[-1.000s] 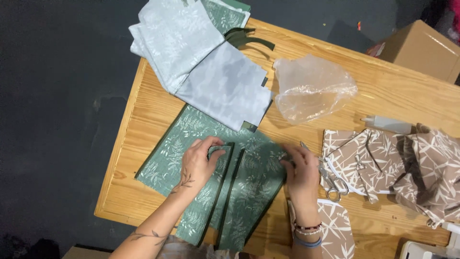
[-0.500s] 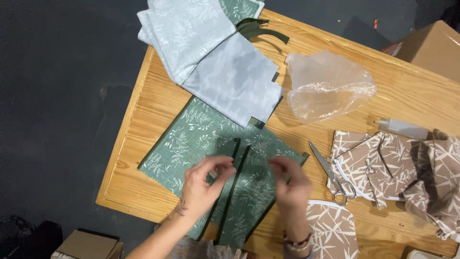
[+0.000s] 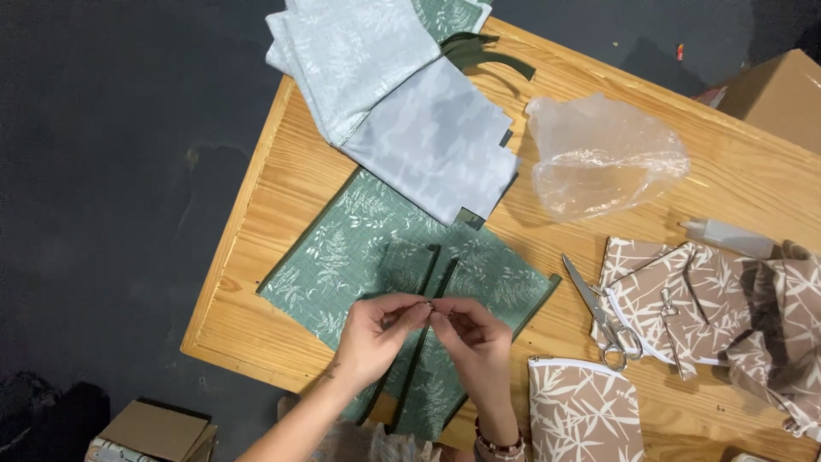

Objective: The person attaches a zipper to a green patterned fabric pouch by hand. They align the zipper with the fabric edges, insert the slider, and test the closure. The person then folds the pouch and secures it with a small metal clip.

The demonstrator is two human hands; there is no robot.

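Wooden table [image 3: 256,214] covered with sewing work

On it lie a green leaf-print cloth [image 3: 342,257], a pile of pale grey cloth [image 3: 402,111], a clear plastic bag [image 3: 599,158], scissors [image 3: 603,312], brown leaf-print pouches [image 3: 684,299] and a small white bottle [image 3: 727,235].

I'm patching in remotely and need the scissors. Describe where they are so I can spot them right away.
Start at the wooden table and find the green leaf-print fabric under the person's hands. Just to the right of it, before the pile of brown leaf-print pouches, lie the scissors, blades pointing up and away. They are the only shiny metal thing there, bare on the wood.
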